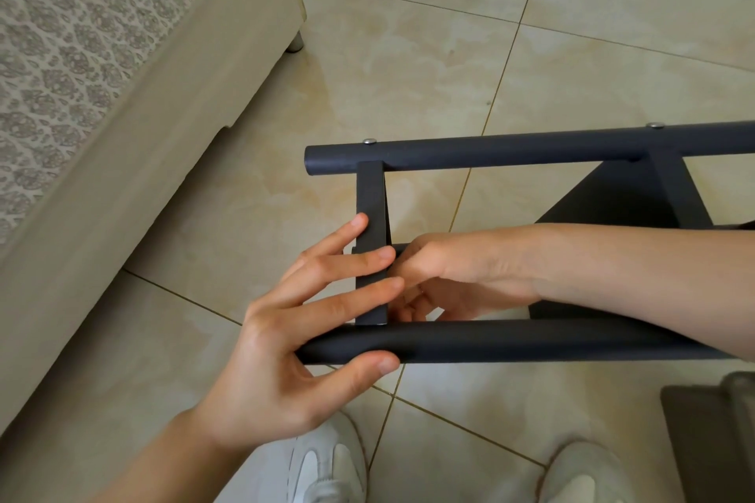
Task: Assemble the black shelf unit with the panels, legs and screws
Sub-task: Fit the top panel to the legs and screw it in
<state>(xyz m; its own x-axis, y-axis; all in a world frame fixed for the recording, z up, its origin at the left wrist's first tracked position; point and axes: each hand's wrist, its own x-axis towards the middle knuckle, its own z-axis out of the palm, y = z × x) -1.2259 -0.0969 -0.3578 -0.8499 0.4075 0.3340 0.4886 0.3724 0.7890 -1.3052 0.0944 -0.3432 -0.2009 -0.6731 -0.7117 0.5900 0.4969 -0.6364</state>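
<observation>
Shelf unit (510, 343): black, lying on its side on the tiled floor (408, 53), mid-floor towards the right edge of view.
Legs: two round tubes, far leg (510, 151) and near leg (490, 341), running parallel.
Panels: end panel (371, 196) seen edge-on between the legs; second panel (674, 192) further right.
Screws: silver heads on the far leg – one (369, 141) above the end panel, one (655, 125) above the second.
Left hand (286, 343): fingers straight, pressing the end panel; thumb under the near leg.
Right hand (445, 278): fingers curled behind the end panel – grip cannot be told.
Surroundings: upholstered furniture (122, 94) along the floor's left edge; pale shoes (327, 461) at the near edge.
</observation>
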